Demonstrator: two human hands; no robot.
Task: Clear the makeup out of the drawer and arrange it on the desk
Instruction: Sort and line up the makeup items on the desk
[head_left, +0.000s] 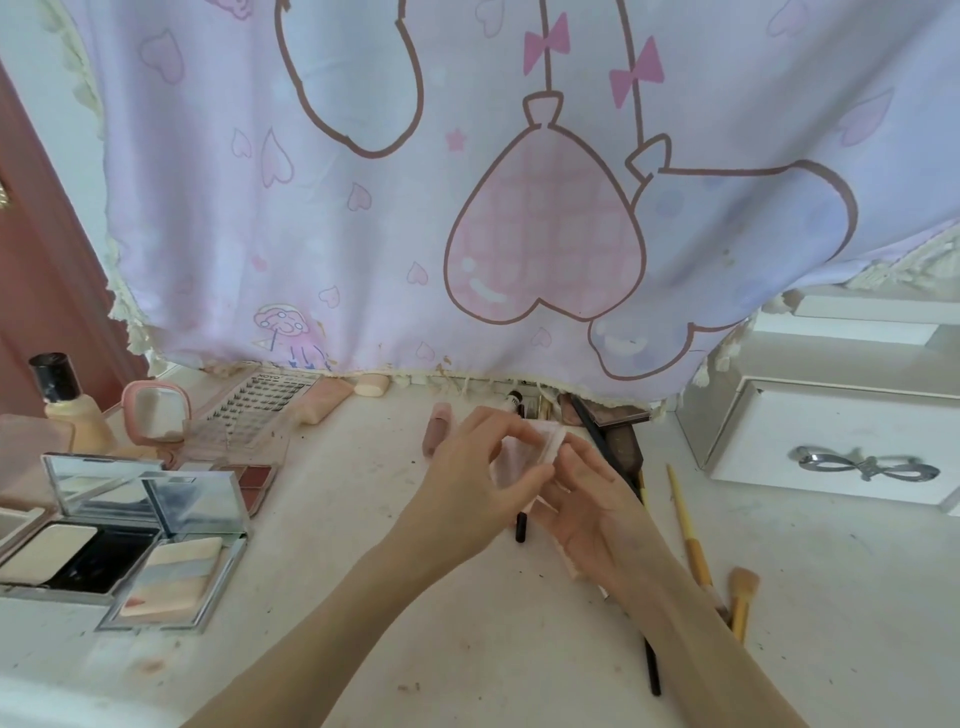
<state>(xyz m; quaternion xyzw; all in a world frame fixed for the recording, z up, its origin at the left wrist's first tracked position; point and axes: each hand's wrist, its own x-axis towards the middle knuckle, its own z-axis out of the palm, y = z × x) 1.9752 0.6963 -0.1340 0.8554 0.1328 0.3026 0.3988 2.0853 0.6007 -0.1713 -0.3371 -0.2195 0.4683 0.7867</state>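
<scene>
Above the middle of the white desk (467, 649), my left hand (478, 478) and my right hand (597, 514) both hold a small clear plastic case (540, 441). My left fingers pinch its near edge and my right hand cups it from below. Most of the case is hidden by my fingers. A pink lip tube (435, 428) lies just left of my hands. Brushes with yellow handles (688, 525) lie to the right. A black pencil (652, 670) pokes out under my right forearm.
Two open mirrored powder compacts (130, 551) sit at the left, with a foundation bottle (67, 400), a pink hand mirror (156, 413) and a false-lash tray (254, 410) behind them. A pink printed cloth (467, 208) hangs over the desk's back. A white drawer box (831, 441) stands right.
</scene>
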